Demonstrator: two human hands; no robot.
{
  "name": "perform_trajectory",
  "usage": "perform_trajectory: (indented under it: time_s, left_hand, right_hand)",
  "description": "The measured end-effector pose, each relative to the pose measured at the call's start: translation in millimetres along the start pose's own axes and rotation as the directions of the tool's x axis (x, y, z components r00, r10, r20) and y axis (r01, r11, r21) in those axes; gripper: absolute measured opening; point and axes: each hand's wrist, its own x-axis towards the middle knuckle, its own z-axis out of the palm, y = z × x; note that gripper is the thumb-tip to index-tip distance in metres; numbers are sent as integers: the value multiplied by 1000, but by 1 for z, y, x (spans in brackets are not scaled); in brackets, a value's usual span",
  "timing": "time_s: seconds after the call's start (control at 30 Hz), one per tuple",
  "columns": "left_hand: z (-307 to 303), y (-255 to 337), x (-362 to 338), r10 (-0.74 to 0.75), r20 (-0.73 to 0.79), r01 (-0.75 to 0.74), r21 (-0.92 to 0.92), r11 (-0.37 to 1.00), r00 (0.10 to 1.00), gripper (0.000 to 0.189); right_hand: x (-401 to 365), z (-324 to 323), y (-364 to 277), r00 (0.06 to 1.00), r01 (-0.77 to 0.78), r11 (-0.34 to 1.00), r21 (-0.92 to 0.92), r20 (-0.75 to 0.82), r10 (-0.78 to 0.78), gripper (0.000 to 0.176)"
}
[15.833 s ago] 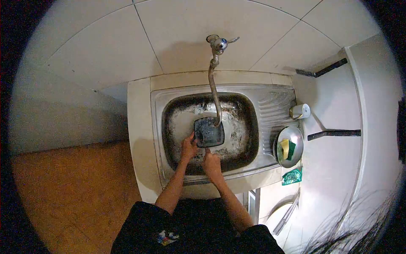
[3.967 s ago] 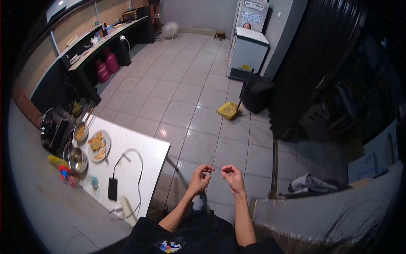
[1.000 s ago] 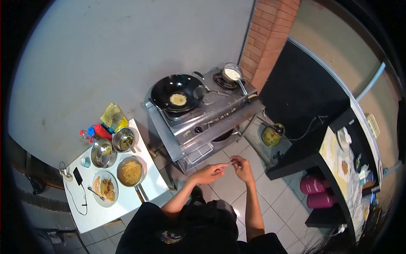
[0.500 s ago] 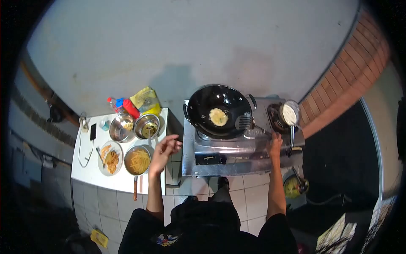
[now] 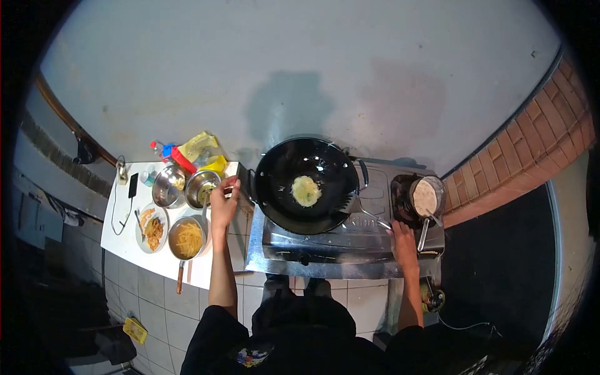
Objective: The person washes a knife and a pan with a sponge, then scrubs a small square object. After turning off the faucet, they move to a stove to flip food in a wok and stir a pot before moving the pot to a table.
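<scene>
A plain pale wall (image 5: 312, 69) fills the upper view and carries soft shadows. A red brick section (image 5: 531, 144) adjoins it at the right. A white counter (image 5: 127, 249) stands against the wall at the left, over a grey tiled floor (image 5: 134, 294).

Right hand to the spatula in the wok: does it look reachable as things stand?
Probably yes. The right hand sits at the stove front, by the end of the spatula handle, which sticks out past the wok rim toward it. Nothing lies between; touching or not, I cannot tell.
</scene>
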Motion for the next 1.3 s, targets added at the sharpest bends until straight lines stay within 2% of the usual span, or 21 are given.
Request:
perform_trajectory:
  time_s: [0.07,0.1,0.13,0.2,0.27,0.33,0.37,0.4,0.47,0.5,0.53,0.6,0.63,0.77,0.83,0.9,0.97,1.07,1.13,1.3]
  left_hand:
    - [5,-5,6,-14,-31,19,167,986,999,28]
    - [9,-11,9,37,-50,-27,190,981,998,26]
    - [11,-11,12,39,-45,-30,186,982,998,26]
    - [12,-8,14,-13,-10,15,222,975,1000,23]
    - [13,4,11,-28,1,27,222,975,1000,22]
    - [17,5,13,-39,7,37,209,977,999,22]
    - [19,0,12,-33,-10,34,170,985,999,21]
    - [20,-4,12,-30,-28,33,133,990,999,21]
    - [18,2,12,-46,-26,49,163,985,999,21]
    - [18,5,12,-59,-28,63,191,980,998,21]
    - [18,5,13,-59,-30,64,198,978,998,21]
    - [19,3,14,-83,-23,86,208,974,996,21]
    - [19,5,14,-71,-26,75,210,975,997,21]
    - [18,6,14,-92,-11,92,188,978,996,21]
    - [19,7,14,-95,-9,95,177,980,995,21]
    - [18,3,14,-99,-9,99,168,981,995,21]
    - [19,-6,15,13,-2,-13,176,984,1000,21]
    - [18,-4,14,13,-3,-13,180,984,1000,21]
    - [18,-2,15,20,0,-20,188,982,1000,21]
    - [16,-1,13,46,0,-45,216,975,999,21]
  right_hand:
    - [12,-31,-17,996,84,994,68,0,-84,19]
    - [20,-45,-29,990,127,988,92,-68,-121,23]
    - [28,-53,-37,991,122,989,88,-70,-116,23]
    - [42,-60,-50,980,178,957,230,-128,-152,26]
    - [60,-60,-65,976,170,950,262,-175,-127,22]
    - [80,-67,-83,962,173,865,471,-270,-46,17]
    - [89,-70,-91,973,87,893,441,-230,19,16]
    - [96,-66,-98,974,84,895,438,-228,21,16]
    - [110,-51,-109,940,96,801,590,-318,121,15]
    - [120,-41,-115,917,157,762,629,-378,124,13]
    - [123,-37,-118,918,157,757,634,-376,124,13]
    - [129,-32,-129,878,105,912,398,-467,103,18]
    - [132,-30,-133,873,78,942,325,-479,93,22]
    - [143,-21,-145,858,65,966,252,-508,75,20]
    - [148,-14,-144,880,61,981,182,-474,33,18]
    - [150,-9,-142,890,48,980,195,-454,46,17]
    - [152,-6,-141,899,41,978,206,-434,54,17]
    - [152,-3,-139,904,32,965,261,-418,83,18]
    - [153,1,-136,913,-43,942,333,-370,172,18]
    - [153,9,-127,917,-39,896,442,-340,208,20]
